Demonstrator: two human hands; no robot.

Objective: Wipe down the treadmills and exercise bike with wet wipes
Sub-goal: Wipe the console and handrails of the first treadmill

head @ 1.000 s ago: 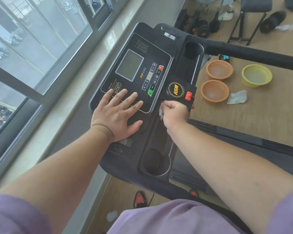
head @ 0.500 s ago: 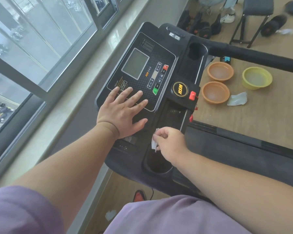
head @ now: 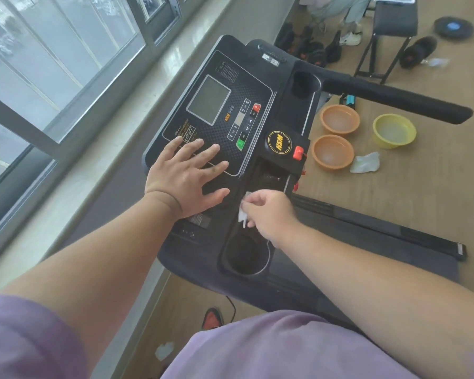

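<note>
The treadmill console (head: 230,138) fills the centre of the frame, its black face tilted toward the upper right. The left hand (head: 184,177) lies flat on the lower edge of the control panel, fingers straight and spread, gripping nothing. The right hand (head: 268,214) sits just right of it over the recessed tray, fingers curled and pinching a small white wet wipe (head: 243,212) — only a crumpled edge shows at the fingertips, the rest hidden inside the hand. Whether the wipe touches the tray surface cannot be told. Below the right hand is a round cup holder (head: 244,259); its interior is dark and unreadable. The grey display screen (head: 208,99) is blank, and the small button labels beside it are too fine to read. The handlebar (head: 394,99) runs toward the right edge. On the wooden floor at right stand two orange bowls (head: 333,151) and a yellow bowl (head: 394,130), with a crumpled wipe (head: 365,162) beside them — contents of the bowls unclear. The treadmill belt (head: 367,242) is partly covered by the right forearm.
</note>
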